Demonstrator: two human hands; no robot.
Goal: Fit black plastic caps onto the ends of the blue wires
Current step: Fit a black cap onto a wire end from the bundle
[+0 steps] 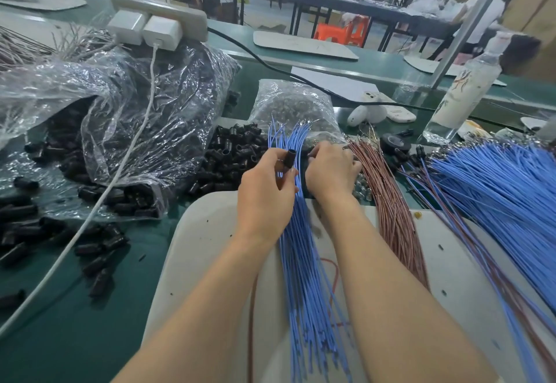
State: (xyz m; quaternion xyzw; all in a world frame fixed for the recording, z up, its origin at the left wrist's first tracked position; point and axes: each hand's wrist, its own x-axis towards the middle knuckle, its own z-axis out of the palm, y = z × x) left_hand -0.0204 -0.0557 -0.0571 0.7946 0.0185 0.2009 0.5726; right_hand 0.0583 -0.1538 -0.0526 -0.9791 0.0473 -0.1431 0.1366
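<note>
Black cap (290,159) stands near upright, open end up, pinched in left hand (264,199).

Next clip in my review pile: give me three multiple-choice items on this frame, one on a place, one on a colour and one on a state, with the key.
1. Where is the loose pile of black caps?
A. Left of the hands, beside the clear bag
B. On the far tables
C. Inside a cardboard box

2. What colour is the wire bundle lying just right of the right hand?
A. Green
B. Reddish brown
C. Yellow

3. What is the left hand doing?
A. Lying flat on the white board
B. Pinching one black cap
C. Hanging idle off the table

Key:
1 A: the caps spill out by the bag onto the green table, left of both hands.
2 B: that bundle is reddish brown, next to the blue wires.
3 B: its fingertips hold a cap over the blue wires.
</note>
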